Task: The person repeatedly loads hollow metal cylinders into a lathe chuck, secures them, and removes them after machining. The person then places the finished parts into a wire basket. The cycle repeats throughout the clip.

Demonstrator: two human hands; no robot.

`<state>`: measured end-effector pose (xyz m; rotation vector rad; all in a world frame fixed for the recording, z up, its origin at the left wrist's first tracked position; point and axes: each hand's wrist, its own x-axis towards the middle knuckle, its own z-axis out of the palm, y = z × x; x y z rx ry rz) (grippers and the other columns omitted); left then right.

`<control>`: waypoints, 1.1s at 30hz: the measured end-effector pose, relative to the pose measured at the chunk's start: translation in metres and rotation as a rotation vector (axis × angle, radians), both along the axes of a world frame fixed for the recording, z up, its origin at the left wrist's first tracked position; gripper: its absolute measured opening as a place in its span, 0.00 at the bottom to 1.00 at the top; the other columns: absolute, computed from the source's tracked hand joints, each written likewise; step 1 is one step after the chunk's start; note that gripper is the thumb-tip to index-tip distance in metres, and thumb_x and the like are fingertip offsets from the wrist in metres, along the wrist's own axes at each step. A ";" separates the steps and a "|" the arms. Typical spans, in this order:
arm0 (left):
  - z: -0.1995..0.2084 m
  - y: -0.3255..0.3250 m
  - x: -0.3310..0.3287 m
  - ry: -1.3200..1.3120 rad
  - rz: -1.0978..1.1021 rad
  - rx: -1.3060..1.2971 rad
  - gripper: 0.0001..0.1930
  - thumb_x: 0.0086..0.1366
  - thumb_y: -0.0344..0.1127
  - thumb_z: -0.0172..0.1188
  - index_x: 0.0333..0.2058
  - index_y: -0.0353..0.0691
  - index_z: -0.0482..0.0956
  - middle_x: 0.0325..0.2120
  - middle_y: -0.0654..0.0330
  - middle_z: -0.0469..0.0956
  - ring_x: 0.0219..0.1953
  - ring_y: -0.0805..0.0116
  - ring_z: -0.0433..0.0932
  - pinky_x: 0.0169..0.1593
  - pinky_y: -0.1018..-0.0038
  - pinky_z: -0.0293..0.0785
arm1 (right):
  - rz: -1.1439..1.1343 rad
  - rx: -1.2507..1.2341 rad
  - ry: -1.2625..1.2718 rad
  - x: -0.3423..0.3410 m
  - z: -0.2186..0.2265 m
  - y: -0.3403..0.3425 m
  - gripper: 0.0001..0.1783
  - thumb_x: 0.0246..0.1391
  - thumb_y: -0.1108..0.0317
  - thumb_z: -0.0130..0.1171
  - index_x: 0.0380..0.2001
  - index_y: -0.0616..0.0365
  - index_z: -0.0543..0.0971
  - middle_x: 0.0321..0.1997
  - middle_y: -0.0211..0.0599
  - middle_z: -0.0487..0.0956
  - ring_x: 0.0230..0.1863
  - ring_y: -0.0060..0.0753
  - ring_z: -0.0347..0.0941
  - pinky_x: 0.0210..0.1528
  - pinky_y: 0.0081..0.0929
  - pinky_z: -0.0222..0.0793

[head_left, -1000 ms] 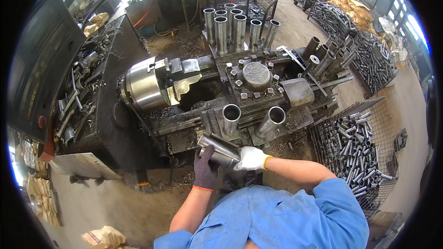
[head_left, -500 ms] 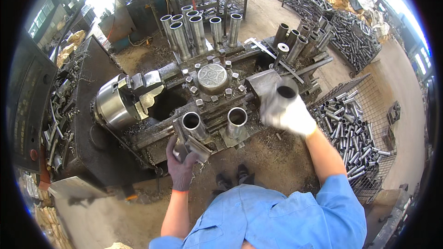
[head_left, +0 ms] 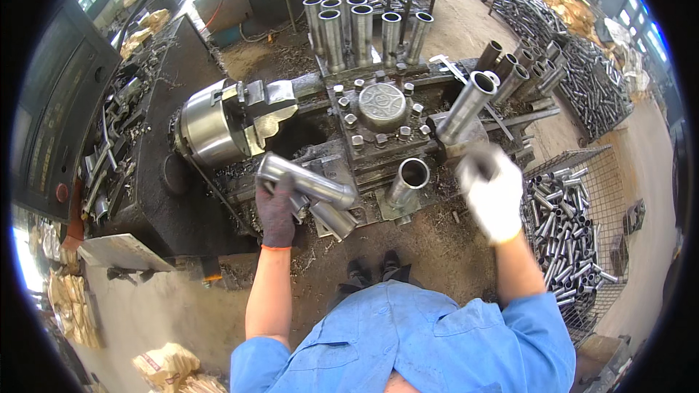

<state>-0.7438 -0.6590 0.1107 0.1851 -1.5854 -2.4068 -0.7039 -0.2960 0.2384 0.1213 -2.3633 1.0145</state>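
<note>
Grasping a steel tube (head_left: 314, 183) near one end, likely for control, the left hand (head_left: 277, 211) sits left of the tool post (head_left: 382, 105); the blurred right hand's (head_left: 494, 196) grip is unclear.

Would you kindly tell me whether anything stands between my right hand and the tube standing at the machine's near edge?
Nothing visible does: the gap between your right hand and that tube, to its left, looks open.

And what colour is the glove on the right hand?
The glove on the right hand is white, though blurred; the head view shows it best.
</note>
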 end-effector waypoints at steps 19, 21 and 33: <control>-0.062 -0.065 0.074 -0.319 -0.110 0.769 0.43 0.73 0.77 0.44 0.55 0.37 0.78 0.44 0.46 0.84 0.43 0.45 0.85 0.51 0.45 0.85 | 0.603 0.790 -0.452 -0.009 -0.164 -0.193 0.16 0.60 0.62 0.58 0.48 0.57 0.82 0.35 0.48 0.88 0.35 0.55 0.87 0.36 0.54 0.82; -0.068 -0.068 0.078 -0.321 -0.123 0.766 0.43 0.73 0.78 0.45 0.54 0.37 0.79 0.44 0.46 0.84 0.43 0.45 0.85 0.51 0.45 0.85 | 0.682 0.821 -0.617 -0.022 -0.152 -0.195 0.17 0.60 0.63 0.58 0.49 0.58 0.82 0.37 0.50 0.88 0.37 0.56 0.87 0.38 0.54 0.82; -0.102 -0.085 0.090 -0.394 -0.104 0.759 0.39 0.72 0.76 0.50 0.52 0.41 0.81 0.43 0.45 0.87 0.42 0.41 0.87 0.45 0.44 0.86 | 0.483 0.693 -0.533 -0.002 -0.148 -0.190 0.25 0.58 0.53 0.66 0.52 0.59 0.79 0.43 0.50 0.87 0.42 0.56 0.86 0.44 0.51 0.82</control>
